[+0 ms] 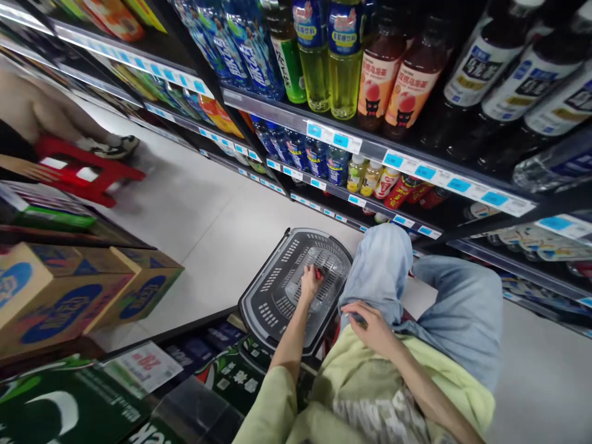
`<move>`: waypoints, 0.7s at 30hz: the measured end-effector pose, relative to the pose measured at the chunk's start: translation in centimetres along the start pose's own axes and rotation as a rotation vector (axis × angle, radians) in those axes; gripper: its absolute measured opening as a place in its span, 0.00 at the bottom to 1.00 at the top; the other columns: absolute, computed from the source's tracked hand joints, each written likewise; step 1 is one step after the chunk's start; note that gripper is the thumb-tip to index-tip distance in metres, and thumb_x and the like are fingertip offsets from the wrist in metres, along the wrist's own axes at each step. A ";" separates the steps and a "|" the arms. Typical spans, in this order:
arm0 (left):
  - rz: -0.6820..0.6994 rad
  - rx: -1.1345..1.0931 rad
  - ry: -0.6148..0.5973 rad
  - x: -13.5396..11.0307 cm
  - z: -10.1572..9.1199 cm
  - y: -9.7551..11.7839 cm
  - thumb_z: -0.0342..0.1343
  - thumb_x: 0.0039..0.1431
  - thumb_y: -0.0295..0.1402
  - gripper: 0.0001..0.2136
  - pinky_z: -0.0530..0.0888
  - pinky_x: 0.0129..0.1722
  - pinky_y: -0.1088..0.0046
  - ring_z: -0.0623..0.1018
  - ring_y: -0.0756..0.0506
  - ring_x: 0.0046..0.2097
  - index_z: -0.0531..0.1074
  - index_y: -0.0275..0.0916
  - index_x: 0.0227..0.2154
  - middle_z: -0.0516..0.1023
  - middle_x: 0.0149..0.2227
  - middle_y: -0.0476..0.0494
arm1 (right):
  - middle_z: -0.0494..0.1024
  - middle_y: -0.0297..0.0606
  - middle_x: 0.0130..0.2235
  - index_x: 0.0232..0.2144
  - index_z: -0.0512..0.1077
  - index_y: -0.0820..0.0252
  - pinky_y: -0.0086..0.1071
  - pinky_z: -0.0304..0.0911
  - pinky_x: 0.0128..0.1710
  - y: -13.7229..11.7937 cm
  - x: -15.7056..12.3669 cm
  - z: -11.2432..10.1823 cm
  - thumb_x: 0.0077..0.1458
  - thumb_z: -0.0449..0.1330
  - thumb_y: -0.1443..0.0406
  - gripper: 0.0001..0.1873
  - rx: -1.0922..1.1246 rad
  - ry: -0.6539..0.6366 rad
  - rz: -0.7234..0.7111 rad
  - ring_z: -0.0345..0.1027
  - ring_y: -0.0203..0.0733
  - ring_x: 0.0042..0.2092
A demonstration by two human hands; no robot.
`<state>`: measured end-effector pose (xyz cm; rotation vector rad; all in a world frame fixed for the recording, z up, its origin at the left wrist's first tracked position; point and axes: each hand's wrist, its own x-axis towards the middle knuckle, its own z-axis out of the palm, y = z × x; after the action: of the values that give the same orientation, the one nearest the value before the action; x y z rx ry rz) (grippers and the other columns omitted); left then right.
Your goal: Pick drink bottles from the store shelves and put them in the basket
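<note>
A dark grey plastic shopping basket (272, 280) with slotted walls stands on the floor to the left of my knees. My left hand (311, 282) reaches down inside it, fingers closed around a small item with red and dark parts, too small to name. Clear plastic shows in the basket beneath that hand. Over my lap, against the light blue jeans (377, 265), rests my right hand (370, 327). Its fingers are curled, and a small dark object shows between them; its kind cannot be made out.
Shelves of bottled drinks (345, 61) rise in front and to the right, with a price-tag rail (416, 166) along the edge. Cardboard cartons (69, 296) and green boxes (60, 401) are stacked at left. Another person's leg and hand are beside a red stool (87, 172).
</note>
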<state>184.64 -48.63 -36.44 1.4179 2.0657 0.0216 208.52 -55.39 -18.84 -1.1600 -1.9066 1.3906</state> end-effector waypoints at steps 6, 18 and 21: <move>-0.019 -0.053 -0.100 3.7 5.0 2.2 0.59 0.65 0.31 0.15 0.74 0.48 0.66 0.80 0.39 0.49 0.70 0.34 0.53 0.72 0.55 0.31 | 0.84 0.40 0.48 0.47 0.78 0.53 0.39 0.74 0.56 0.0 0.6 -0.1 0.65 0.54 0.73 0.16 0.060 0.007 0.008 0.79 0.44 0.52; -0.008 -0.094 -0.234 6.7 9.4 4.9 0.54 0.67 0.30 0.19 0.75 0.50 0.65 0.81 0.40 0.48 0.71 0.37 0.60 0.70 0.60 0.29 | 0.85 0.40 0.48 0.48 0.79 0.51 0.41 0.76 0.56 0.2 1.7 0.4 0.66 0.54 0.72 0.17 0.129 -0.030 0.058 0.80 0.45 0.52; 0.016 -0.121 -0.212 7.0 8.9 5.7 0.54 0.67 0.31 0.19 0.76 0.49 0.65 0.81 0.40 0.46 0.72 0.37 0.60 0.74 0.57 0.30 | 0.85 0.39 0.47 0.48 0.79 0.50 0.41 0.77 0.54 0.6 1.8 0.9 0.65 0.55 0.72 0.17 0.118 -0.027 0.054 0.81 0.46 0.51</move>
<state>192.26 -43.16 -45.01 1.3052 1.8487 0.0024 207.11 -54.18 -19.81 -1.1492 -1.7967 1.5329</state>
